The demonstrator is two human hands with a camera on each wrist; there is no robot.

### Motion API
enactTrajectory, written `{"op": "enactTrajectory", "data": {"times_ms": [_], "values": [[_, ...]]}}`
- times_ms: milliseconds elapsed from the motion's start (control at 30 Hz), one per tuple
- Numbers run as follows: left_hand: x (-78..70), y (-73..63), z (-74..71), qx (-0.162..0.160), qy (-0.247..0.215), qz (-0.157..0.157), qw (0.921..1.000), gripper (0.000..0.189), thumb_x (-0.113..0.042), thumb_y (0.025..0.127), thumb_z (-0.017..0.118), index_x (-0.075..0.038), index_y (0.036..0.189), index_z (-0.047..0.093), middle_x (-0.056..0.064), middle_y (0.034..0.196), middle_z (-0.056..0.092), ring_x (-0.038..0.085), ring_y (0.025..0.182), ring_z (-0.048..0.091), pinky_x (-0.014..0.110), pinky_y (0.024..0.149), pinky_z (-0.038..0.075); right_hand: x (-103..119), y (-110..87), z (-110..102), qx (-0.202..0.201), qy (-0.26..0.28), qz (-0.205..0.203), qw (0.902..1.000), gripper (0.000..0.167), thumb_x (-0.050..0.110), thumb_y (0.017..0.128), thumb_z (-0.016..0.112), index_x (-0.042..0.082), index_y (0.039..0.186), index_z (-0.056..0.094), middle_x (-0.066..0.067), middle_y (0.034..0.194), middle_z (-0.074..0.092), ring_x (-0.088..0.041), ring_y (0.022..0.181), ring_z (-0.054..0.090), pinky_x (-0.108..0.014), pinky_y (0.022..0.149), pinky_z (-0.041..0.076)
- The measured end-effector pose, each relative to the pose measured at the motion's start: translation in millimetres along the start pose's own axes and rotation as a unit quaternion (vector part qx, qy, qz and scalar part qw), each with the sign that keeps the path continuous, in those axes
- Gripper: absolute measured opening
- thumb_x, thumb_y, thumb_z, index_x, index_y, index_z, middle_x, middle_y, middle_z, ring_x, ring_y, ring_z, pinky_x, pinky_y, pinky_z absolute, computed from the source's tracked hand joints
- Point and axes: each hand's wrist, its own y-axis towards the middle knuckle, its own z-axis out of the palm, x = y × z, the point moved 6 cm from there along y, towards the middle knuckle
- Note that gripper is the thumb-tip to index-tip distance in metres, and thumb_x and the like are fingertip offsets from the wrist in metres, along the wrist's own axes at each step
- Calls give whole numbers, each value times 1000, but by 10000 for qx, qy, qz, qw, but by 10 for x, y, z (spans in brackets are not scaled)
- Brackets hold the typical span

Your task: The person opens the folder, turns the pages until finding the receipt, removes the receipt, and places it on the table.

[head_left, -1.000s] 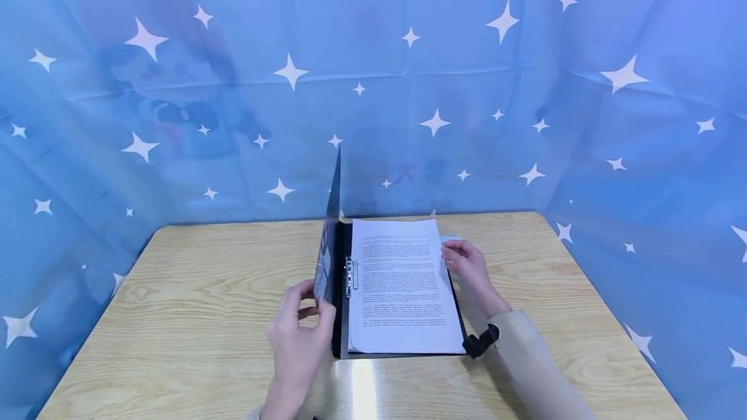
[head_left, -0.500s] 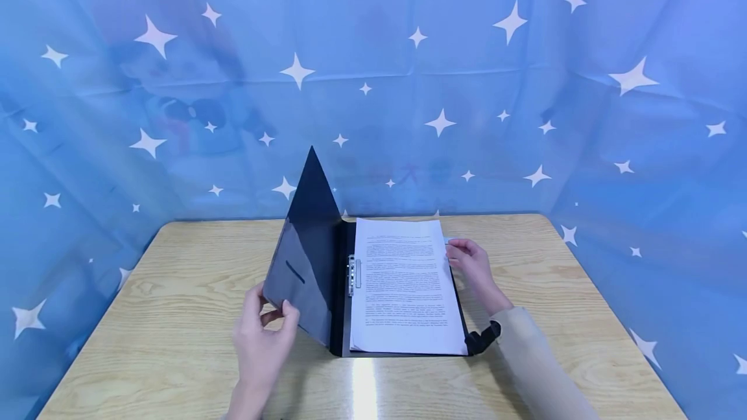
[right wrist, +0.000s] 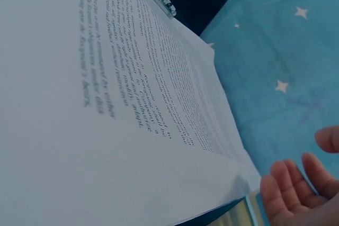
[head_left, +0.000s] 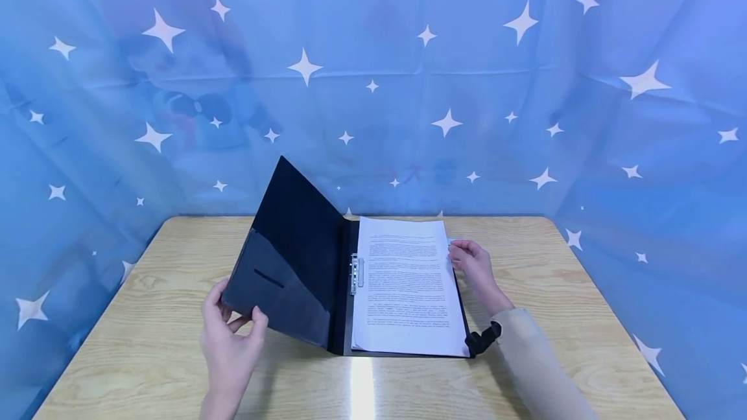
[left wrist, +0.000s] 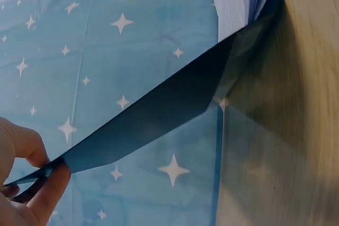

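A black clip folder (head_left: 345,290) lies on the table with its front cover (head_left: 286,264) tilted up to the left. My left hand (head_left: 230,336) pinches the cover's lower outer corner between thumb and fingers; the left wrist view shows this grip on the cover (left wrist: 143,115). A stack of printed paper sheets (head_left: 403,290) rests on the folder's right side, beside the metal clip (head_left: 353,274). Beside the stack's right edge, my right hand (head_left: 471,268) has relaxed, bent fingers. In the right wrist view, the right hand (right wrist: 296,194) holds nothing, its thumb apart from the fingers.
The wooden table (head_left: 152,316) extends to both sides of the folder. A blue curtain with white stars (head_left: 373,122) hangs behind and around it. A small light-blue edge (head_left: 451,240) shows beside the right hand. A black strap (head_left: 483,339) is on the right wrist.
My left hand has swung the folder's cover from nearly upright out to the left and lower, baring its inner pocket side. My right hand stays at the paper's right edge.
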Motion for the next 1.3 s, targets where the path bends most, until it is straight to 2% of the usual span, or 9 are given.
{"op": "enactTrajectory", "data": {"times_ms": [133,267,367,500,667,867,967,1100,1300], "values": [[139,-5,-104,28,536,-612,9967,61,19,67,61,10,124,41,23,104,57,-8,87,54,4,60,43,-192,148,-28,-108,-186,35,9998,35,30,90,60,5,114,54,-6,106,56,-13,92,57,-22,75,49],[282,-15,-197,147,937,-1398,9856,57,15,70,61,8,122,41,22,102,56,-9,77,52,3,57,41,-350,280,-54,-215,-181,174,9995,35,28,91,59,5,116,53,-8,108,56,-13,91,58,-22,74,49],[383,-27,-260,260,1151,-1881,9750,55,12,71,62,7,121,42,22,102,56,-12,71,48,3,54,40,-377,297,-55,-247,-106,259,9993,34,27,91,59,5,116,53,-8,107,57,-12,90,58,-21,73,49],[529,-44,-335,476,1428,-2242,9629,54,9,71,66,8,120,43,26,99,57,-11,64,46,3,50,39,-290,228,-29,-119,-78,235,9996,36,30,90,60,5,115,53,-5,105,57,-10,90,58,-20,74,48],[715,-76,-424,691,1731,-2378,9533,55,6,68,71,11,117,46,24,87,60,-11,55,44,5,49,37,-64,125,13,-29,-106,413,9991,36,24,92,56,2,119,51,-6,107,56,-15,96,56,-27,82,47],[872,-114,-463,986,2030,-2366,9450,54,3,66,75,14,113,49,24,81,63,-1,52,50,10,57,33,-149,343,-16,-253,-162,306,9991,36,23,92,56,0,119,53,-9,106,57,-16,89,57,-26,74,46],[931,-128,-463,1093,2097,-2223,9459,54,3,65,76,16,111,49,28,84,61,6,51,53,24,62,42,-35,334,8,-307,-233,299,9988,38,21,92,54,-3,121,52,-9,108,56,-15,87,56,-26,74,46],[997,-143,-459,1237,2244,-2144,9426,55,2,64,77,19,109,51,29,85,58,16,53,55,45,67,42,85,359,42,-376,-295,412,9980,38,14,92,51,-6,124,50,-14,116,54,-17,93,52,-35,82,45],[1085,-172,-457,1526,2258,-2332,9335,56,-2,65,78,18,109,51,26,83,56,21,56,56,46,69,40,149,474,92,-433,-372,271,9980,38,14,92,50,-7,124,50,-17,122,52,-22,102,49,-40,87,43]]}}
